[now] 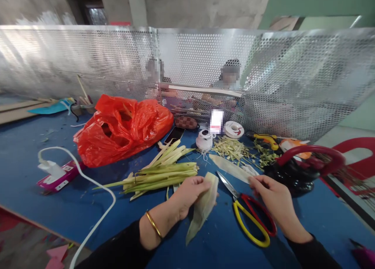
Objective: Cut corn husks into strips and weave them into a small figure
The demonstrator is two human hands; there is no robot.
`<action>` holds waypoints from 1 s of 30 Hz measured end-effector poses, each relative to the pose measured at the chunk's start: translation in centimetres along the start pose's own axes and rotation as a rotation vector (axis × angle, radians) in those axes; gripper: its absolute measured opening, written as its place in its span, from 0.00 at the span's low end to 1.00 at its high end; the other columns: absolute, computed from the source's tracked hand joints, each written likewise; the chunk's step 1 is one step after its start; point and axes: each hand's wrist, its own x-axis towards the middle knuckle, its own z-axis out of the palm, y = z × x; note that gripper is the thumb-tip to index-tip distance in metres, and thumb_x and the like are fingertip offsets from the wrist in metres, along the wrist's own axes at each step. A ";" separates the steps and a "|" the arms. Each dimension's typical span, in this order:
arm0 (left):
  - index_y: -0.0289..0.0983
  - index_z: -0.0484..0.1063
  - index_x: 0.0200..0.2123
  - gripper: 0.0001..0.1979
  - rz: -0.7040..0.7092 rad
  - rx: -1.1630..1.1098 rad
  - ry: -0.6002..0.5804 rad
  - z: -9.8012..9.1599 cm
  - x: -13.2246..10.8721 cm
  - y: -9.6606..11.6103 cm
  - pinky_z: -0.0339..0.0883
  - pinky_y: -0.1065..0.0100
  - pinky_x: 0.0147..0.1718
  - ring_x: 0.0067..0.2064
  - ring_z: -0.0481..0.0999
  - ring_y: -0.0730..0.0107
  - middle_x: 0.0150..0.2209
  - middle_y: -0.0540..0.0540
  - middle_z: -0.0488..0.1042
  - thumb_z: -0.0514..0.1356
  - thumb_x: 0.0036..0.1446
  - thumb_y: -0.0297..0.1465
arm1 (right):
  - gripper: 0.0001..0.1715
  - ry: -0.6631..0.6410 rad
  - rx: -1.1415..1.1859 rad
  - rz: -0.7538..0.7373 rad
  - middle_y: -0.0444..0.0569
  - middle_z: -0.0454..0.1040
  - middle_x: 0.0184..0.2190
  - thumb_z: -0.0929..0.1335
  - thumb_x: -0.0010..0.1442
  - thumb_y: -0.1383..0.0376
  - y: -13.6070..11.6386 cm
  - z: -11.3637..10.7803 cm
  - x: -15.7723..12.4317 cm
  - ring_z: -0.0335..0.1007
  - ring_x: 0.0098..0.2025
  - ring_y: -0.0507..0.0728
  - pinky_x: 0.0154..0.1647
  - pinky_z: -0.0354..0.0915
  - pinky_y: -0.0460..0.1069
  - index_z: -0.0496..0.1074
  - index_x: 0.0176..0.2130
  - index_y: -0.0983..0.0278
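A person works at a blue surface (170, 253). The left hand (195, 193) is closed, with the thumb and fingers pinching the top of a wide, thin, pale green leaf piece (202, 214) that hangs down. The right hand (272, 193) pinches the end of a long, pale, see-through leaf strip (230, 168) and has its fingers close together. The two pieces are apart from each other.

Between the hands lies a pair of metal scissors with red and yellow handles (236, 198); no one is holding it.

Past the left hand lies a heap of long green and yellow leaf stalks (166, 177). Many stalks are there, so a lot seems to be left. Farther off sits a loose pile of thin yellow-green shreds (231, 147), so some work looks done. No finished thing can be picked out.

Beside the shreds stands a white spool of string (204, 140), with loose ends hanging down. To its left is a big, crumpled red plastic bag (125, 124); what is inside cannot be told.
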 end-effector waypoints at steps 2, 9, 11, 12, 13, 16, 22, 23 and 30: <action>0.36 0.71 0.32 0.14 0.047 0.082 0.020 -0.2 0.2 0.1 0.69 0.66 0.31 0.28 0.77 0.66 0.27 0.48 0.77 0.67 0.46 0.38 | 0.18 0.010 0.055 0.059 0.43 0.72 0.15 0.69 0.55 0.52 0.8 -0.5 -0.5 0.68 0.20 0.55 0.22 0.63 0.47 0.75 0.26 0.64; 0.39 0.76 0.44 0.14 0.565 0.604 0.322 -0.2 0.3 -0.3 0.67 0.66 0.43 0.44 0.76 0.61 0.43 0.44 0.79 0.64 0.52 0.32 | 0.17 0.013 0.010 -0.044 0.42 0.70 0.17 0.67 0.58 0.54 -0.1 -0.8 -1.3 0.66 0.21 0.54 0.24 0.62 0.46 0.74 0.28 0.63; 0.40 0.76 0.42 0.10 0.732 0.487 0.463 -0.4 0.1 0.2 0.67 0.67 0.45 0.44 0.76 0.63 0.42 0.45 0.79 0.60 0.58 0.33 | 0.16 -0.005 -0.006 -0.143 0.43 0.72 0.20 0.66 0.61 0.55 -0.6 -1.0 -1.6 0.67 0.23 0.54 0.26 0.63 0.46 0.73 0.29 0.63; 0.40 0.76 0.42 0.10 0.749 0.423 0.519 -0.5 0.1 0.6 0.68 0.68 0.42 0.43 0.76 0.63 0.40 0.45 0.79 0.59 0.59 0.34 | 0.15 -0.041 0.001 -0.206 0.44 0.74 0.22 0.65 0.62 0.56 -0.8 -1.1 -1.8 0.69 0.25 0.54 0.28 0.64 0.47 0.73 0.30 0.62; 0.40 0.76 0.42 0.10 0.747 0.370 0.548 -0.6 0.0 1.0 0.68 0.69 0.40 0.42 0.76 0.63 0.39 0.45 0.79 0.60 0.58 0.35 | 0.13 -0.093 0.011 -0.273 0.45 0.75 0.25 0.65 0.63 0.58 -1.0 -1.1 -2.0 0.70 0.27 0.54 0.30 0.65 0.47 0.73 0.31 0.62; 0.38 0.79 0.38 0.12 0.593 0.419 0.354 -0.4 -0.2 1.6 0.66 0.70 0.33 0.36 0.75 0.65 0.36 0.45 0.79 0.62 0.55 0.38 | 0.11 -0.258 0.025 -0.455 0.46 0.77 0.29 0.64 0.65 0.63 -1.7 -0.6 -2.8 0.72 0.31 0.54 0.34 0.66 0.46 0.74 0.33 0.61; 0.36 0.81 0.30 0.10 0.299 0.838 -0.086 1.1 -0.8 -0.1 0.55 0.72 0.25 0.26 0.68 0.70 0.23 0.50 0.74 0.64 0.49 0.37 | 0.12 -0.314 -0.075 -0.597 0.46 0.76 0.29 0.63 0.67 0.65 -2.6 1.5 -4.6 0.72 0.31 0.54 0.33 0.64 0.46 0.74 0.35 0.61; 0.36 0.81 0.28 0.10 0.301 0.867 -0.053 1.3 -0.8 -0.3 0.54 0.72 0.24 0.26 0.67 0.71 0.21 0.51 0.72 0.62 0.51 0.36 | 0.12 -0.320 -0.075 -0.597 0.47 0.77 0.30 0.62 0.68 0.64 -2.5 1.6 -4.5 0.72 0.31 0.54 0.33 0.65 0.46 0.74 0.36 0.61; 0.37 0.75 0.22 0.10 0.184 0.558 0.111 1.1 -0.5 0.0 0.56 0.71 0.22 0.20 0.65 0.72 0.17 0.52 0.69 0.61 0.49 0.37 | 0.24 -0.001 -0.565 -0.446 0.60 0.73 0.52 0.58 0.63 0.75 0.5 1.4 -0.5 0.67 0.56 0.64 0.56 0.63 0.58 0.68 0.56 0.65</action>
